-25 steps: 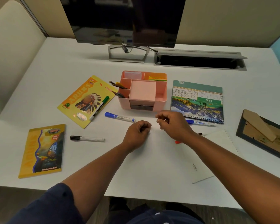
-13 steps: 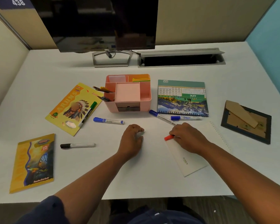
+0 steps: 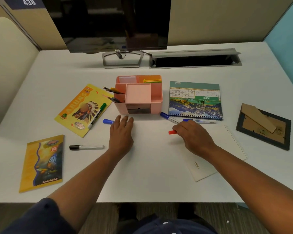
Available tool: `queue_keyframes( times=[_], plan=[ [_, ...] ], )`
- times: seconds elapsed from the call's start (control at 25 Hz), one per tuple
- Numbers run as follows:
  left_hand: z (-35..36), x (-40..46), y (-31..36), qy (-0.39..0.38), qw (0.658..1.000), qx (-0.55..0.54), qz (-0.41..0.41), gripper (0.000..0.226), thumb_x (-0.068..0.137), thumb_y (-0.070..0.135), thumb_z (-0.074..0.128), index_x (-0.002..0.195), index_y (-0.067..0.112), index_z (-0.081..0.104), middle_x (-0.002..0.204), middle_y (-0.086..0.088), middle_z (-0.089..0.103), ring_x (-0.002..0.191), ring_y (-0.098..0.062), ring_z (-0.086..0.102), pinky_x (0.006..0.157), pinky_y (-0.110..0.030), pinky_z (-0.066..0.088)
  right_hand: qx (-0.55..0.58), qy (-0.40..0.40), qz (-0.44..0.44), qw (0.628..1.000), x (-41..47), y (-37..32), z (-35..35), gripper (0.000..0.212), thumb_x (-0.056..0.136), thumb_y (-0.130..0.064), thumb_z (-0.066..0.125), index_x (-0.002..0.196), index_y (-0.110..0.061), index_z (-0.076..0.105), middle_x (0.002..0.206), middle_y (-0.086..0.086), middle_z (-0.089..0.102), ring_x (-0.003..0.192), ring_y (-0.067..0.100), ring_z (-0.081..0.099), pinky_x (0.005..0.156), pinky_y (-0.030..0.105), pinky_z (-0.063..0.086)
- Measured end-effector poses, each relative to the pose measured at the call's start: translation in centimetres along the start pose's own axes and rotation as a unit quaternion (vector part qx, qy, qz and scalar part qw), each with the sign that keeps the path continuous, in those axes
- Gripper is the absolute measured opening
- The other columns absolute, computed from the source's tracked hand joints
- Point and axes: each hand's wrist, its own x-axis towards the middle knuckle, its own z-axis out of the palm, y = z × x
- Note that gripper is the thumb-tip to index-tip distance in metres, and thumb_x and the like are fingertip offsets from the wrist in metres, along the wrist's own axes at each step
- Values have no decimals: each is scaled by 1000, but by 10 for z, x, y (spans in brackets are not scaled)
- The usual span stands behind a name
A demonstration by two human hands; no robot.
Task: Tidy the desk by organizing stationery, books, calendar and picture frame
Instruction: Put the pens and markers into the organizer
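My left hand [image 3: 121, 132] lies flat with straight fingers over a blue marker [image 3: 107, 121] in front of the pink organizer [image 3: 139, 95]. My right hand [image 3: 193, 135] curls round a red marker [image 3: 172, 132] above the white notebook [image 3: 227, 146]. Two more blue markers [image 3: 167, 116] [image 3: 203, 121] lie below the face-up calendar [image 3: 195, 100]. A green marker [image 3: 98, 115] rests on the yellow book [image 3: 84, 108]. A black marker [image 3: 86, 147] lies beside a second yellow book [image 3: 42, 162]. The picture frame [image 3: 264, 125] lies face down at right.
A monitor [image 3: 112, 22] on its stand [image 3: 122, 59] and a grey cable tray [image 3: 194, 59] sit at the back of the white desk [image 3: 150, 179]. Partition walls close off the left, back and right.
My left hand has opened and reached forward onto the blue marker. My right hand moved right and took hold of the red marker. The camera shifted.
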Motion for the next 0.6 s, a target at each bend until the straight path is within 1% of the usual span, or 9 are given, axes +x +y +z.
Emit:
queue_keyframes(
  times=[0.08, 0.12, 0.2, 0.28, 0.36, 0.4, 0.48, 0.6],
  plan=[
    [-7, 5, -8, -4, 999, 28, 34, 67, 92, -1, 56, 153, 17, 36, 157, -7, 40, 148, -31, 29, 119, -45, 27, 11, 17, -13, 1000, 5, -9, -3, 45, 83, 0, 73, 124, -16, 64, 112, 6, 68, 96, 27, 60, 77, 39, 56],
    [-9, 7, -9, -7, 998, 28, 51, 64, 92, -1, 58, 151, 16, 39, 152, -8, 47, 142, -30, 38, 116, -43, 32, 19, 23, -17, 999, 6, -14, -4, 44, 83, -1, 73, 124, -16, 64, 112, 7, 68, 95, 26, 59, 76, 38, 55],
    [-9, 9, -10, -20, 997, 6, 71, 57, 93, -1, 59, 146, 15, 47, 142, -8, 56, 131, -28, 49, 108, -38, 41, 44, 29, -12, 999, 9, -22, -6, 40, 88, -7, 71, 125, -16, 62, 112, 6, 67, 95, 25, 57, 77, 36, 53],
    [-5, 8, -9, -21, 994, -10, 105, 45, 94, 2, 59, 137, 18, 57, 132, -5, 62, 118, -25, 55, 96, -34, 43, 87, 15, 25, 996, 11, -30, -8, 37, 96, -15, 63, 132, -17, 57, 121, 6, 63, 104, 23, 55, 84, 34, 49],
    [1, 3, -4, -22, 988, -13, 151, 35, 96, 8, 58, 127, 25, 61, 124, 1, 65, 109, -21, 56, 86, -32, 39, 148, -4, 67, 987, 14, -37, -9, 38, 101, -20, 53, 139, -18, 52, 129, 4, 57, 114, 21, 52, 91, 30, 45],
    [4, 0, -1, -35, 985, -24, 167, 34, 97, 9, 57, 125, 27, 62, 123, 3, 65, 107, -20, 56, 85, -30, 37, 175, -16, 79, 981, 15, -41, -10, 39, 103, -21, 51, 142, -18, 50, 131, 4, 54, 116, 20, 51, 92, 27, 44],
    [7, -6, 11, -68, 978, -65, 187, 33, 98, 9, 57, 126, 27, 62, 124, 4, 63, 108, -17, 56, 89, -27, 42, 220, -41, 93, 970, 16, -48, -10, 40, 104, -21, 47, 144, -18, 47, 133, 4, 51, 120, 19, 50, 95, 25, 41],
    [4, -8, 29, -110, 965, -125, 202, 32, 101, 12, 54, 129, 23, 63, 125, 2, 63, 107, -16, 58, 93, -28, 50, 280, -45, 131, 950, 20, -57, -9, 41, 104, -22, 48, 144, -18, 46, 138, 6, 50, 126, 21, 48, 100, 29, 41]
  ],
)
